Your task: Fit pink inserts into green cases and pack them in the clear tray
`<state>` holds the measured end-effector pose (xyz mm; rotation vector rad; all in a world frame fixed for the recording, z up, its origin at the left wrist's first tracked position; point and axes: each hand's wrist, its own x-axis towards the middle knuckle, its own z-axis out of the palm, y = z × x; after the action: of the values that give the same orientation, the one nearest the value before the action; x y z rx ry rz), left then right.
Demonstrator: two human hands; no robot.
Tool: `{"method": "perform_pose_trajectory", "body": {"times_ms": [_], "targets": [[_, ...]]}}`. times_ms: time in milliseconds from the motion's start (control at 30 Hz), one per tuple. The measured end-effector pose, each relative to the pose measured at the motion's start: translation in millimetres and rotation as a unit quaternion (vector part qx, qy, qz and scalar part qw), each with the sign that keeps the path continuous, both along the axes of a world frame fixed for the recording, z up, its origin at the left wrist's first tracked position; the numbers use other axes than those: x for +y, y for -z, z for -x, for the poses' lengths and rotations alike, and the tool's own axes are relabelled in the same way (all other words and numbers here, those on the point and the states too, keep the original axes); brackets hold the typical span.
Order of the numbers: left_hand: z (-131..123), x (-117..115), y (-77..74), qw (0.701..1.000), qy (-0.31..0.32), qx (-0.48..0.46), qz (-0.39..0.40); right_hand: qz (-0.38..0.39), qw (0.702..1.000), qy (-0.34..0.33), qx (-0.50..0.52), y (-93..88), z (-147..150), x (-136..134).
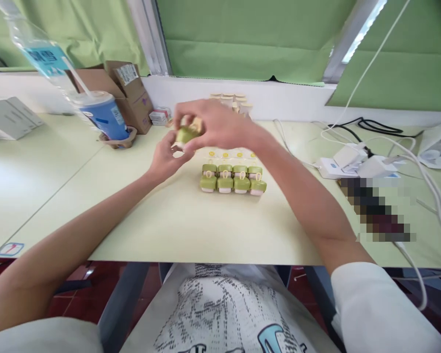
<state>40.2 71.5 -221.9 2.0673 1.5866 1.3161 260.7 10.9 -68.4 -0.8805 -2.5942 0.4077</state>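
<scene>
While both your hands meet above the pale green tabletop (161,215), one small rounded green-and-cream case (184,134) is between them, left of the paired rows, its details blurred. Right hand (216,125): thumb and fingers closed about the case, from above and the right. Left hand (169,159): fingers half curled, tips at the case's lower left; whether they grip cannot be told. Centre, before you: eight small rounded green cases (225,184) with whitish bases and pale yellow loops, two rows of four, set close. Just behind these: clear strip (233,156) with round yellow marks. Farther back, by the white wall (183,88): cluster of cream-coloured pieces (239,100), partly hidden by your right hand. To your left: blue cup (108,120) with white straw (77,76), in brown cardboard carrier (123,140); open brown cardboard box (141,105) beside it. To your right: white power strip (334,168) bearing white plugs (349,156)
</scene>
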Motion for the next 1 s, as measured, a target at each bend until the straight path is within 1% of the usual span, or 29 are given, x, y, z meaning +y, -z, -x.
{"method": "perform_pose_trajectory", "body": {"times_ms": [33, 67, 100, 133, 167, 233, 333, 433, 567, 667, 800, 900, 1000], "targets": [[1, -3, 1.2, 0.996, 0.079, -0.036, -0.02, 0.006, 0.998, 0.057, -0.019, -4.0, -11, 6], [1, -6, 2.2, 0.986, 0.146, -0.068, -0.036, 0.027, 0.994, 0.1, -0.043, -8.0, -21, 11], [2, -10, 3.0, 0.979, 0.182, -0.086, -0.044, 0.04, 0.99, 0.124, -0.054, -11.5, -31, 14], [2, -14, 3.3, 0.972, 0.208, -0.095, -0.051, 0.045, 0.989, 0.129, -0.062, -14.6, -39, 15], [1, -17, 3.0, 0.97, 0.218, -0.092, -0.052, 0.044, 0.989, 0.125, -0.059, -16.9, -45, 16], [-1, -23, 1.3, 0.972, 0.217, -0.077, -0.048, 0.047, 0.994, 0.094, -0.042, -19.1, -52, 15], [-5, -27, -1.3, 0.97, 0.22, -0.089, -0.06, 0.063, 0.994, 0.075, -0.039, -16.6, -49, 15], [-5, -25, -0.2, 0.96, 0.236, -0.119, -0.097, 0.076, 0.994, 0.069, -0.031, -10.6, -42, 18], [-4, -19, 4.7, 0.94, 0.279, -0.151, -0.12, 0.095, 0.995, 0.026, 0.018, -4.2, -39, 25], [-3, -18, 4.7, 0.935, 0.295, -0.169, -0.104, 0.101, 0.994, 0.011, 0.027, -2.7, -41, 26], [-4, -22, 0.4, 0.928, 0.306, -0.197, -0.077, 0.101, 0.995, 0.015, 0.02, -2.6, -38, 24], [-7, -25, -1.3, 0.917, 0.317, -0.238, -0.047, 0.103, 0.994, 0.028, 0.006, -1.6, -34, 24], [-9, -25, -1.7, 0.902, 0.315, -0.295, -0.001, 0.095, 0.994, 0.04, 0.02, 0.8, -32, 26]]}}
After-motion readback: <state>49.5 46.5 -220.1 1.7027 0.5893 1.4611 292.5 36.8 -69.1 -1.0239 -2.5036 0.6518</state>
